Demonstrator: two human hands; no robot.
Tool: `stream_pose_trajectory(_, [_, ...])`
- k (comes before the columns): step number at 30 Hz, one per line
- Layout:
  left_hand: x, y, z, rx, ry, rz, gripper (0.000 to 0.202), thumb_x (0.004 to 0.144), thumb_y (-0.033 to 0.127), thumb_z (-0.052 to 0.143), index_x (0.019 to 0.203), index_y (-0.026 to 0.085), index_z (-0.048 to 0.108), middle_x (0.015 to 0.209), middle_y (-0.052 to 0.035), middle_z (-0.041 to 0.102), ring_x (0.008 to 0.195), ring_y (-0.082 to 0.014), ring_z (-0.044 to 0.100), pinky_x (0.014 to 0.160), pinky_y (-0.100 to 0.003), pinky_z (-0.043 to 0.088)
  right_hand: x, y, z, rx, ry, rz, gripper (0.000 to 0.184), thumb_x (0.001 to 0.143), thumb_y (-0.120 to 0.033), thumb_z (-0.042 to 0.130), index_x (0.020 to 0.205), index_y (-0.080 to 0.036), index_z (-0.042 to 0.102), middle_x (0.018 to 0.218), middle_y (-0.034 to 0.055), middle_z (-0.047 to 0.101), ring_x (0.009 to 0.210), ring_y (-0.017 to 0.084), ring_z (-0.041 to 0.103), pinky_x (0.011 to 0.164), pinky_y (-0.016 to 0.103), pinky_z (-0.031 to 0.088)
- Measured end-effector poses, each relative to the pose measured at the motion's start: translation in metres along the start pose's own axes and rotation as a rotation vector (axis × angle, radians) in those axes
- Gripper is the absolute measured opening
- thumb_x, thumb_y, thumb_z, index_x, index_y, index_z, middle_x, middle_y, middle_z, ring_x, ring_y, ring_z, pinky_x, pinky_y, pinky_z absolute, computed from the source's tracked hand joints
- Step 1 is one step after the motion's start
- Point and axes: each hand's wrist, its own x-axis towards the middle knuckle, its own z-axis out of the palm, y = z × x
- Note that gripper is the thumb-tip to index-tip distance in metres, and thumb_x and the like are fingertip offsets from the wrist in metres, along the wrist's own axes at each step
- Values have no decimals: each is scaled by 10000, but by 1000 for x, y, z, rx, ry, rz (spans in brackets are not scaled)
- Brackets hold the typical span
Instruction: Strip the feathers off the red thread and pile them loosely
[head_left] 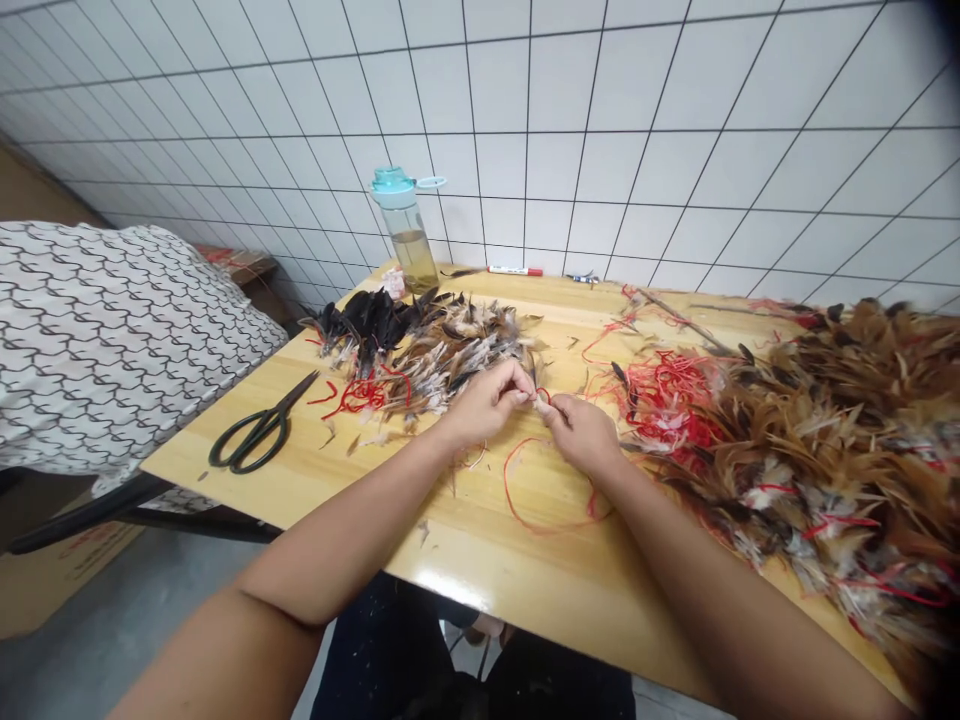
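Note:
My left hand (491,402) is closed in a pinch, its fingertips meeting those of my right hand (581,430) above the table. Between them shows a small pale quill end with a dark feather tip, mostly hidden by the fingers. Red string (510,490) runs at the fingertips and lies in a loose loop on the wood below. Left of my hands is a pile of brown and white feathers (457,345), with black feathers (371,320) beside it. Cut red string pieces (360,397) lie in front of that pile.
Black-handled scissors (255,435) lie at the table's left. A water bottle (409,235) and a red-capped marker (515,270) stand and lie near the tiled wall. Tied brown feather bunches (832,420) and a red string tangle (671,400) cover the right side. Patterned cloth (127,340) hangs at left.

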Motion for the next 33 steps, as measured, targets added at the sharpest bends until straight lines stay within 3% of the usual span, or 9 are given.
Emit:
stream_pose_trajectory(6, [-1, 7, -2, 209, -28, 156, 82, 857, 124, 476, 837, 189, 522, 895, -58, 629, 873, -166, 584, 832, -289, 426, 8, 10, 1, 664, 17, -48, 377, 848, -525, 491, 818, -176, 631, 724, 3, 626, 696, 152, 568, 656, 258, 435])
stream_pose_trajectory(11, [-2, 13, -3, 261, -100, 196, 108, 859, 123, 461, 834, 195, 539, 889, -63, 643, 866, -171, 586, 828, -294, 425, 9, 13, 4, 847, -63, -101, 353, 783, -526, 588, 760, -177, 633, 749, 9, 648, 747, 161, 581, 739, 288, 466])
stream_pose_trajectory(16, [-2, 13, 1, 50, -10, 133, 50, 862, 211, 532, 839, 178, 561, 924, -69, 637, 919, -175, 588, 878, -303, 438, 12, 16, 9, 864, 10, -115, 363, 798, -533, 561, 689, -187, 572, 718, 12, 624, 717, 148, 562, 755, 291, 467])
stream_pose_trajectory(20, [-1, 9, 5, -127, 84, -83, 130, 829, 286, 598, 843, 167, 547, 835, -36, 604, 792, -144, 573, 766, -268, 449, 11, 16, 11, 829, 56, -102, 339, 812, -516, 534, 693, -199, 551, 719, 12, 619, 707, 149, 557, 732, 287, 472])
stream_pose_trajectory(23, [0, 6, 7, -199, 39, -224, 231, 818, 371, 619, 842, 150, 555, 765, -21, 592, 694, -122, 543, 698, -255, 435, 11, 15, 12, 795, 105, -115, 297, 824, -472, 519, 715, -200, 573, 719, 19, 627, 716, 160, 571, 726, 294, 476])
stream_pose_trajectory(28, [1, 4, 11, -314, 36, -280, 362, 738, 479, 692, 791, 141, 571, 709, -6, 586, 646, -107, 519, 650, -241, 410, 9, 12, 12, 532, 188, -219, 220, 857, -337, 493, 737, -211, 627, 723, 38, 628, 724, 173, 582, 725, 298, 462])
stream_pose_trajectory(33, [2, 2, 13, -296, 47, -299, 305, 696, 393, 722, 753, 147, 550, 683, 19, 557, 651, -102, 497, 636, -229, 387, 3, 8, 14, 253, 199, -293, 202, 885, -274, 484, 754, -207, 623, 765, 53, 625, 751, 173, 587, 719, 287, 446])
